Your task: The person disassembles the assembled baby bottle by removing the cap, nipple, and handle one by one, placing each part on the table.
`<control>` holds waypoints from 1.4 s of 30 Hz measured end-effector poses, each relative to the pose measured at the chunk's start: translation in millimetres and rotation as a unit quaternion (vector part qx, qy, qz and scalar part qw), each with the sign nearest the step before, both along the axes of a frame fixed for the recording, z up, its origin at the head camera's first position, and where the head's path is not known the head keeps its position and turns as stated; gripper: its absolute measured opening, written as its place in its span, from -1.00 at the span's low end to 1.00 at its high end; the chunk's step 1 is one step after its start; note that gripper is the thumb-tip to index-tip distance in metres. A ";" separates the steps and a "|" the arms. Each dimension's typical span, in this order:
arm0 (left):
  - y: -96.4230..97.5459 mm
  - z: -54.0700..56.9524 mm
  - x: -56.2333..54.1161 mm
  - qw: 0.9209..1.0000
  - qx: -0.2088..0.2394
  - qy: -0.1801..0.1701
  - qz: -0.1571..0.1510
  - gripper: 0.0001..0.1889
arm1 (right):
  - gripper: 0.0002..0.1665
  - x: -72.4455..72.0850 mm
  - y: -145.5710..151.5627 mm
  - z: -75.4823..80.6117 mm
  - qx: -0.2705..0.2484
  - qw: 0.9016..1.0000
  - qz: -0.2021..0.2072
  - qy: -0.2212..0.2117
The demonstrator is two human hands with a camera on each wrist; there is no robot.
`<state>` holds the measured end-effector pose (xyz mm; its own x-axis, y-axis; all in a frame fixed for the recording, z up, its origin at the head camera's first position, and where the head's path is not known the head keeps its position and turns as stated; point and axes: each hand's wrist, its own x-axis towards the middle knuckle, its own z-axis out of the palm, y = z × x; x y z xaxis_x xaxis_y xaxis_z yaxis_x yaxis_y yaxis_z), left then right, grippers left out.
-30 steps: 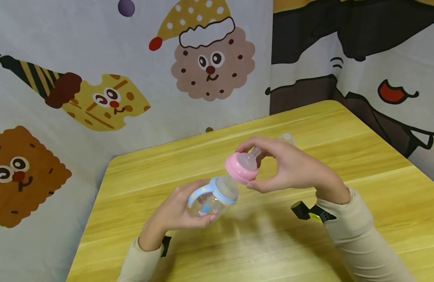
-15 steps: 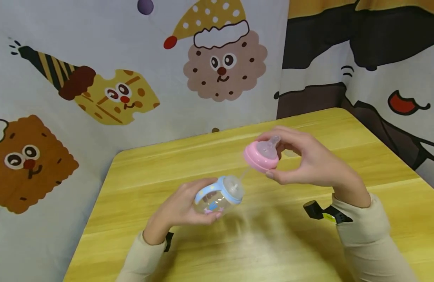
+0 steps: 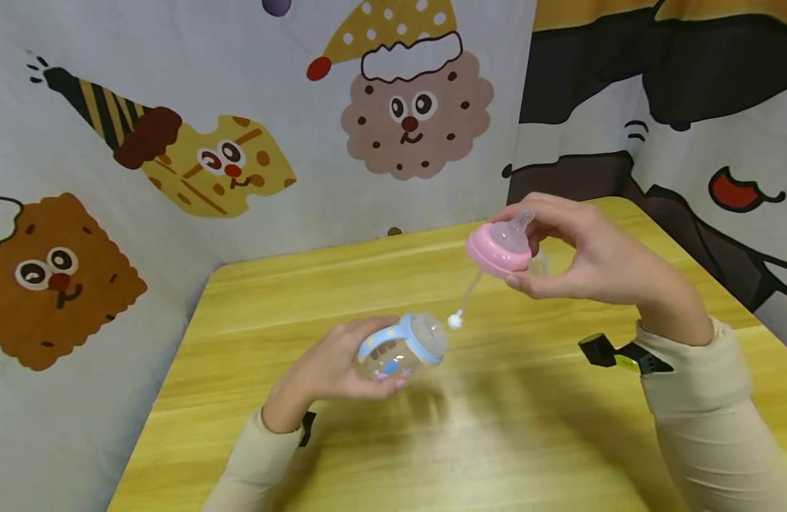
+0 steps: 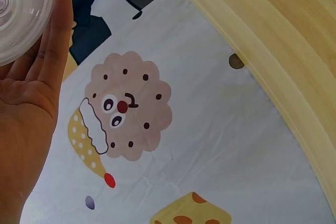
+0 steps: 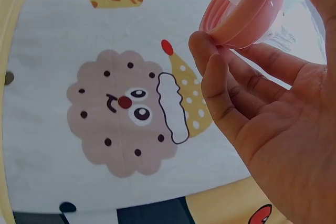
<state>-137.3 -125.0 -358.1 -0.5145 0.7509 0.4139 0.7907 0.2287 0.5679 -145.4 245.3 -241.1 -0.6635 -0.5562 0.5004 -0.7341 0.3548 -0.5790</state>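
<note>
My left hand (image 3: 335,363) grips a clear baby bottle (image 3: 393,359) with a light blue collar and handle, tilted so its uncapped mouth faces right. Its base (image 4: 23,14) shows at the corner of the left wrist view. Up and to the right, my right hand (image 3: 585,249) pinches a pink screw ring (image 3: 498,250) with a clear nipple (image 3: 515,229) by its rim. From the ring's underside hangs a thin straw (image 3: 471,290) ending in a white weight (image 3: 455,321), just outside the bottle's mouth. The ring's threaded inside (image 5: 226,9) shows in the right wrist view.
Both hands are above a wood-grain table (image 3: 291,299). A clear domed piece (image 3: 540,263) is partly hidden behind my right hand. A cartoon-printed cloth (image 3: 303,142) hangs along the table's back and sides. Each wrist wears a small black camera (image 3: 599,350).
My right hand has lifted the pink ring up and right, away from the bottle. The straw has come out of the bottle's mouth. My left hand has shifted slightly right in view.
</note>
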 end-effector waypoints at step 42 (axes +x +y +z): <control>-9.9 -4.9 -14.2 0.999 -0.015 0.013 0.026 -0.33 | -0.35 -34.0 25.7 -35.4 0.142 0.984 -0.077 -0.076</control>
<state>-151.5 -134.9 -363.0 -0.5418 0.7359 0.4061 0.7923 0.2860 0.5389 -179.4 271.0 -276.5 -0.8061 -0.5463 0.2275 -0.5715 0.6188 -0.5390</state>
